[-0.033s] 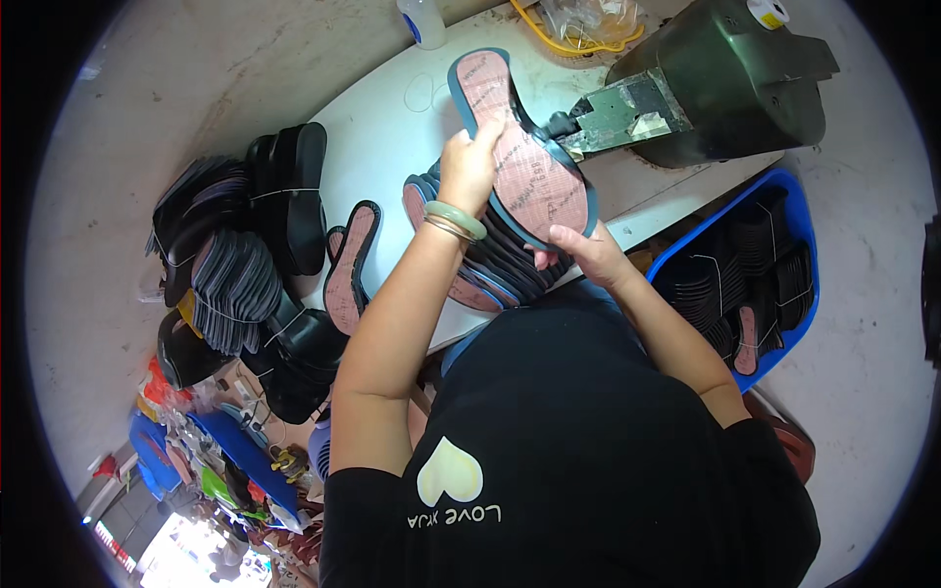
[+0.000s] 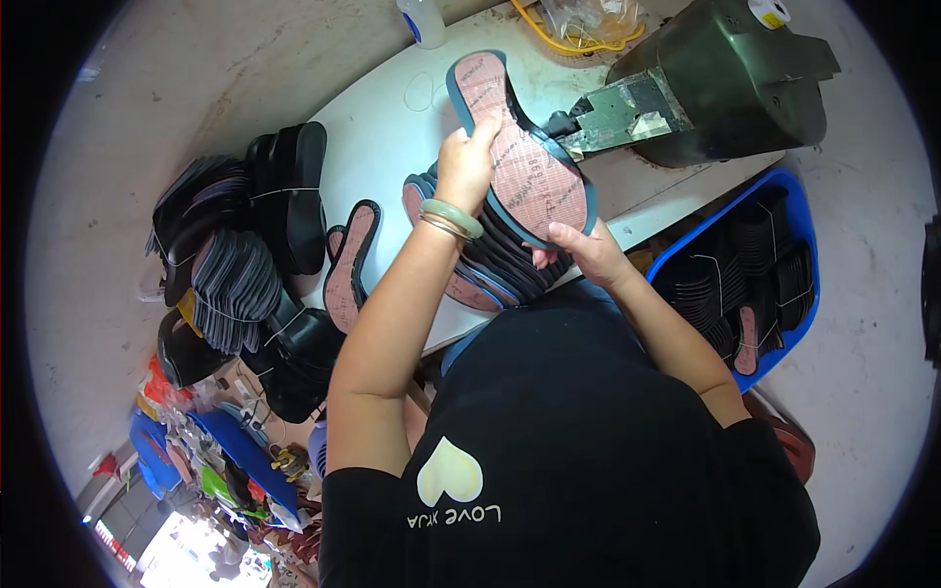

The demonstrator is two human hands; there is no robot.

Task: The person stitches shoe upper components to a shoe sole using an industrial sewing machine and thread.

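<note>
Left hand (image 2: 465, 167) grips sole (image 2: 524, 162) at mid-length, fingers closed over its left edge. Right hand (image 2: 580, 247) clamps heel end, thumb on top. Sole pink-faced with blue rim, held above white table (image 2: 382, 137), toe end pointing away, right edge just beside machine (image 2: 725, 78) nose. Stack of soles (image 2: 490, 260) lies on table under both hands. Single sole (image 2: 348, 265) rests left of stack. Bundled black soles (image 2: 245, 255) piled off table's left edge. Blue crate (image 2: 796, 235) at right holds more black soles.
</note>
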